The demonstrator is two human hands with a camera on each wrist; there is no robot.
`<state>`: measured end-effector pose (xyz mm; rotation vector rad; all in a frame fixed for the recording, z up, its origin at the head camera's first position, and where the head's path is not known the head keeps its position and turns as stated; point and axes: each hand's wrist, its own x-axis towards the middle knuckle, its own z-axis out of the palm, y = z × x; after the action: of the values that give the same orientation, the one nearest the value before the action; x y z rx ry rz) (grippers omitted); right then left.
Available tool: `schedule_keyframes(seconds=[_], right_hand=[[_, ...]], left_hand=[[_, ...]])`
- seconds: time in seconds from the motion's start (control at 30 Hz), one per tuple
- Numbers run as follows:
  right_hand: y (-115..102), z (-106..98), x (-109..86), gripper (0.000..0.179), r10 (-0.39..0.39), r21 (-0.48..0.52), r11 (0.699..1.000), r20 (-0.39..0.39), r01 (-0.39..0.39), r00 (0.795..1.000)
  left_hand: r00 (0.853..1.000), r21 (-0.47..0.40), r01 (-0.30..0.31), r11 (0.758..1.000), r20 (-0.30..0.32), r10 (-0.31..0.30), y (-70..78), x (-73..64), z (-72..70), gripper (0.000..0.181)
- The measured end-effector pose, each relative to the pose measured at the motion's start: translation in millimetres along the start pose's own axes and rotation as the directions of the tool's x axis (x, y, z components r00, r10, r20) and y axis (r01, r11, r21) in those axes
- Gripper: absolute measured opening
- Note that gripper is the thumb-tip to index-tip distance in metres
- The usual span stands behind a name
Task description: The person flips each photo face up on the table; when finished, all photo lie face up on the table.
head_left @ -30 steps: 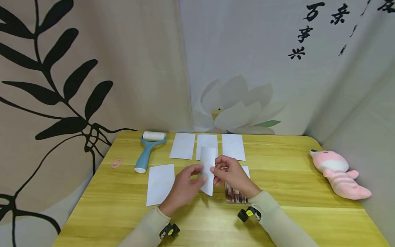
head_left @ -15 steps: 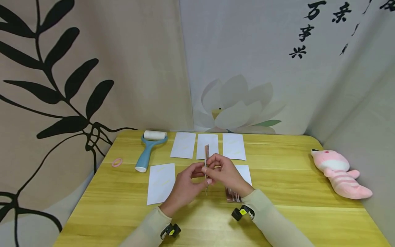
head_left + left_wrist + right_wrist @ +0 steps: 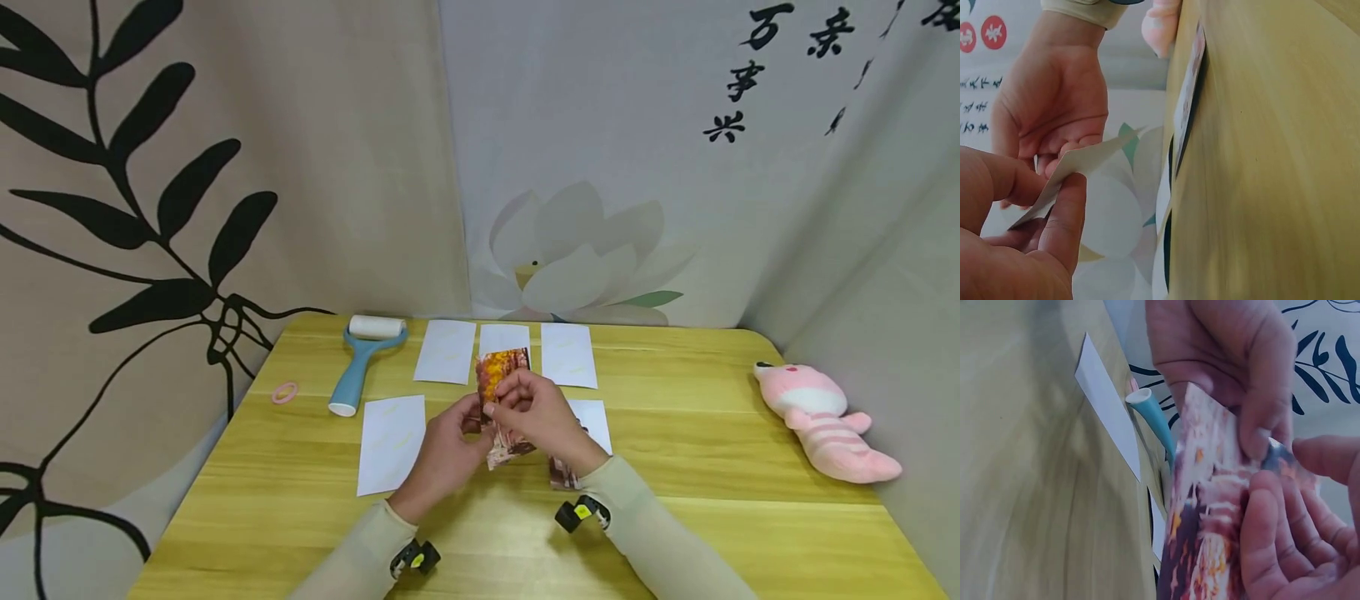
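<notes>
Above the table, both hands hold a small photo card [image 3: 512, 446] with an orange and reddish-brown printed side. My left hand [image 3: 450, 446] pinches its left edge, the thumb pressing the printed face in the right wrist view. The card's pale back [image 3: 1088, 159] shows in the left wrist view, slightly bent. My right hand [image 3: 543, 417] has curled fingers [image 3: 1263, 519] over the printed face, covering part of it. Beneath the right wrist lies another printed card [image 3: 562, 475], mostly hidden, below a white card [image 3: 596, 421].
Three white cards [image 3: 444, 352] lie in a row along the table's back edge, the middle one partly covered. Another white card [image 3: 392, 446] is left of the hands. Further left are a blue-handled lint roller [image 3: 354, 379] and pink ring [image 3: 284, 393]. A pink plush toy [image 3: 828, 425] lies right.
The card has turned in the hands from its white side, through edge-on, to its printed side. My right hand has shifted slightly left; the left hand has barely moved.
</notes>
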<state>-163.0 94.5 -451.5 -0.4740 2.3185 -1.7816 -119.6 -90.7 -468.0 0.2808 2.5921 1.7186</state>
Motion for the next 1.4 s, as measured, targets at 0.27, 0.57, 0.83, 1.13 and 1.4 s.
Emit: schedule_keyframes(seconds=[0.27,0.57,0.83,1.13,1.4], right_hand=[[3,-15,-3.6,0.024,0.018,0.003,1.0,-0.069,-0.018,0.997],[18,-28,-7.0,0.02,0.041,-0.09,0.994,-0.16,-0.056,0.986],[26,-32,-13.5,0.038,0.068,-0.054,0.996,-0.145,-0.076,0.987],[34,-33,-19.6,0.035,0.082,-0.024,0.996,-0.097,-0.085,0.992],[45,-31,-23.5,0.037,0.151,0.0,0.988,-0.053,-0.151,0.987]], left_hand=[[0.999,-0.074,0.044,0.996,-0.022,-0.046,-6.9,4.3,-5.8,0.042],[0.992,-0.203,0.118,0.972,-0.018,-0.124,-15.6,7.0,-13.8,0.048],[0.984,-0.305,0.168,0.937,0.002,-0.176,-17.4,6.7,-15.9,0.048],[0.981,-0.318,0.193,0.928,0.028,-0.194,-27.8,6.3,-13.9,0.054],[0.975,-0.327,0.222,0.919,0.041,-0.221,-35.5,5.5,-16.2,0.054]])
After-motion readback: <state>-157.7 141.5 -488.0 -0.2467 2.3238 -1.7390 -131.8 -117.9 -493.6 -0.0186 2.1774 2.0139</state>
